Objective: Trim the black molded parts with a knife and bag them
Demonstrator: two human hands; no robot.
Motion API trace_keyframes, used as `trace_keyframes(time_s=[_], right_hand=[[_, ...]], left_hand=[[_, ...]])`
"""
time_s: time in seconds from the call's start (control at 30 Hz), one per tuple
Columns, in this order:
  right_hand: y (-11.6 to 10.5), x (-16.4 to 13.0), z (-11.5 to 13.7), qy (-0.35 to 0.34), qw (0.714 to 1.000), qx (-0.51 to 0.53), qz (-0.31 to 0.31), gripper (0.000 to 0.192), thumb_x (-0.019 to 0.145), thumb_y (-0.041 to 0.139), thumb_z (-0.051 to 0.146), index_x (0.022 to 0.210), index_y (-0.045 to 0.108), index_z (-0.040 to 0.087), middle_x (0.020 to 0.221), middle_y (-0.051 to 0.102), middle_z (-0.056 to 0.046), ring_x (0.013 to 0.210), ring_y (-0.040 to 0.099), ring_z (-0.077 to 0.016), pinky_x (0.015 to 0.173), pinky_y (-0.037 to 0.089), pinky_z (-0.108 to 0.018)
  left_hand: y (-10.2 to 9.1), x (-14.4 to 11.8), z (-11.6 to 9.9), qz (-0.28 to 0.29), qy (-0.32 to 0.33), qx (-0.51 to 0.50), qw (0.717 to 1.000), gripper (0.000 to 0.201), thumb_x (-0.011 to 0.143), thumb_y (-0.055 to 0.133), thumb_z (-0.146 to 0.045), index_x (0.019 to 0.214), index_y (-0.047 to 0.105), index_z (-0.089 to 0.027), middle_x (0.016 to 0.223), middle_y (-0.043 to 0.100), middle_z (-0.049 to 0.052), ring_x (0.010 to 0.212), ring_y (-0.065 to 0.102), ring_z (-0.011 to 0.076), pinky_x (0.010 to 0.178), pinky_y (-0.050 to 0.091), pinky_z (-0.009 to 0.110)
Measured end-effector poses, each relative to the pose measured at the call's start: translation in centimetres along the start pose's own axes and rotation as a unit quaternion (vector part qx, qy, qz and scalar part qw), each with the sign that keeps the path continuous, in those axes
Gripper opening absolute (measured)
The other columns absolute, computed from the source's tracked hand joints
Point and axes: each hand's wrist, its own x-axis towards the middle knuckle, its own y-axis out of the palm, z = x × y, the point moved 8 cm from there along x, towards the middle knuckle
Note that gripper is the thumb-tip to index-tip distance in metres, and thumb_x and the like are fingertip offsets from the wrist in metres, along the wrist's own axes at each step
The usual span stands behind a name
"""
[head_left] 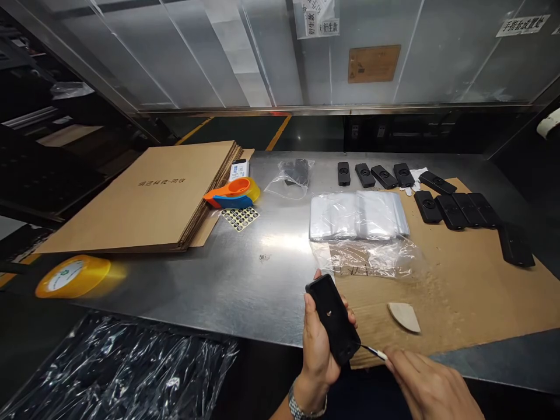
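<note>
Panel [175, 55] labels [329, 27] read 衍生款, twice. Right-hand label [523, 25]: 手指套放置处. Carton [131, 213] print ends 科技 回收; can't be sure of the first characters from here. Tape [97, 276]: green logo on white label.

Cardbd stack [131, 204] at L, orange/blue tape disp. [231, 202] beside it, yel tape roll [90, 280] in frt
</note>
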Motion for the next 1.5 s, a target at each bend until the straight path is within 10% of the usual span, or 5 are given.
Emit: trace_keyframes(time_s=[0.27, 0.53, 0.8, 1.37, 1.5], right_hand=[[3.0, -0.5, -1.5, 0.102, 0.981, 0.149, 0.077, 0.033, 0.096, 0.025, 0.026, 0.074, 0.049, 0.021, 0.058, 0.055, 0.003, 0.048, 0.054, -0.0108, 0.046, 0.035, -0.022], [6.9, -2.1, 0.2, 0.232, 0.710, 0.614, 0.256, 0.049, 0.085, 0.034, 0.063, 0.077, 0.050, 0.016, 0.049, 0.036, 0.007, 0.040, 0.030, -0.0048, 0.038, 0.023, -0.016], [1.0, 1.5, -0.8, 0.063, 0.951, 0.288, 0.088, 0.020, 0.093, 0.041, 0.029, 0.080, 0.053, 0.019, 0.071, 0.055, 0.001, 0.063, 0.050, -0.0105, 0.059, 0.037, -0.021], [2.1, 1.6, -0.7, 0.058, 0.987, 0.119, 0.090, 0.027, 0.087, 0.050, 0.039, 0.069, 0.051, 0.020, 0.063, 0.061, 0.001, 0.055, 0.057, -0.0136, 0.050, 0.032, -0.024], [1.6, 2.1, -2.9, 0.118, 0.976, 0.169, 0.073, 0.027, 0.083, 0.058, 0.036, 0.105, 0.053, 0.021, 0.079, 0.066, -0.002, 0.063, 0.061, -0.0161, 0.053, 0.040, -0.024]], left_hand=[[0.0, -0.4, -0.2, 0.022, 0.044, 0.019, 0.999, 0.063, 0.082, 0.041, -0.060, 0.137, 0.021, -0.040, 0.077, 0.056, 0.002, 0.060, 0.054, 0.0143, 0.052, 0.044, 0.024], [0.2, -0.1, 0.0, 0.041, 0.006, -0.007, 0.999, 0.052, 0.083, 0.039, -0.058, 0.131, 0.033, -0.038, 0.076, 0.056, 0.000, 0.059, 0.056, 0.0135, 0.056, 0.046, 0.025], [-0.4, -0.7, 6.1, 0.024, -0.313, -0.007, 0.949, 0.062, 0.081, 0.041, -0.062, 0.074, 0.061, -0.004, 0.063, 0.059, 0.008, 0.052, 0.057, 0.0142, 0.051, 0.048, 0.024], [-0.1, -3.3, 9.1, 0.035, -0.374, -0.005, 0.927, 0.055, 0.080, 0.046, -0.060, 0.070, 0.060, -0.008, 0.057, 0.060, 0.009, 0.049, 0.058, 0.0158, 0.048, 0.045, 0.023], [-0.8, -3.9, 9.8, 0.038, -0.370, 0.069, 0.926, 0.062, 0.081, 0.037, -0.063, 0.079, 0.061, -0.006, 0.051, 0.057, 0.008, 0.039, 0.055, 0.0162, 0.039, 0.044, 0.024]])
